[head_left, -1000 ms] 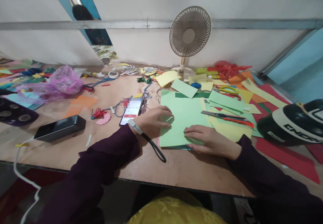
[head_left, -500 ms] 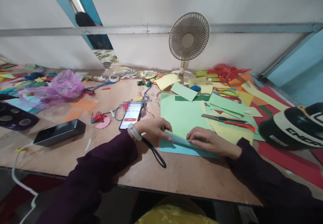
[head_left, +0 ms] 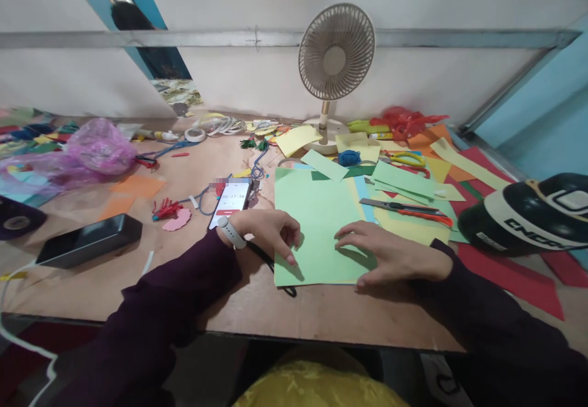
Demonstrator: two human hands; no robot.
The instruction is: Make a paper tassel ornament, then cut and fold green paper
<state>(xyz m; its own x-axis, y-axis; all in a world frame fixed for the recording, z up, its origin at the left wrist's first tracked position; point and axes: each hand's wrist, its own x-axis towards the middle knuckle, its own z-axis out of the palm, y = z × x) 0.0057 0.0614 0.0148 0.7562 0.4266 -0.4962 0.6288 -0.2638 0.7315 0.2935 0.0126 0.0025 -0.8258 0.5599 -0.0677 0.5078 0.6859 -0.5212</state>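
A large light green sheet [head_left: 316,211] lies flat near the table's front edge, with thin edges of other sheets showing beneath it. Over its left edge is my left hand [head_left: 275,229], fingers curved and apart, holding nothing. My right hand [head_left: 381,251] rests at its right side with fingers spread, also holding nothing. A box cutter with an orange handle [head_left: 408,211] lies on yellow paper just beyond my right hand. Beside my left wrist sits a phone [head_left: 229,202] showing a timer. Small green strips [head_left: 404,180] lie behind the cutter.
A fan [head_left: 337,58] stands at the back. On the right are a black and white container [head_left: 519,223] and red paper [head_left: 509,278]. A black box-shaped device [head_left: 92,240] with a cable and a pink plastic bag [head_left: 103,144] lie left.
The green sheet now lies flat down to its front edge, where the lifted blue part was. Both hands have let go of the paper and opened. The camera view has shifted slightly.
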